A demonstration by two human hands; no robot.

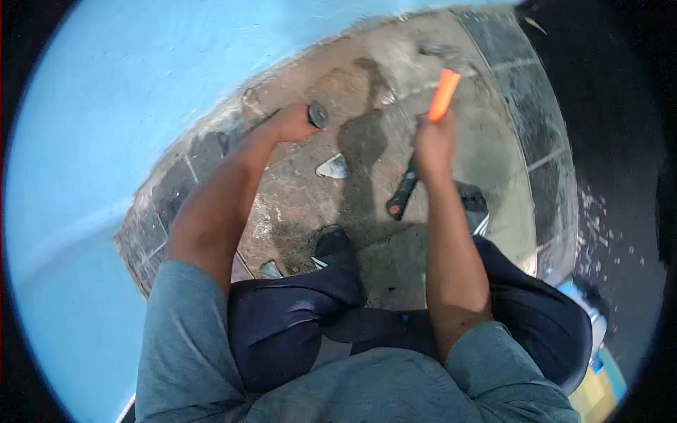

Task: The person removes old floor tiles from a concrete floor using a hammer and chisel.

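Note:
My right hand (436,148) is wrapped round the handle of a hammer (444,95), orange above the fist and black below it. The blurred grey head is at the far end, over the bare concrete. My left hand (293,123) grips what looks like a chisel (318,115), whose dark round end faces up toward me; its lower part is hidden. It stands close to the foot of the wall, left of the hammer. Between my hands a broken piece of tile (333,167) lies on the rough floor (296,204).
A light blue wall (141,84) curves along the left and top. Dark grey tiles (539,99) edge the floor at right, beside a dark surface strewn with pale chips (592,218). My shoes (333,243) rest on the concrete, near another tile shard (270,269).

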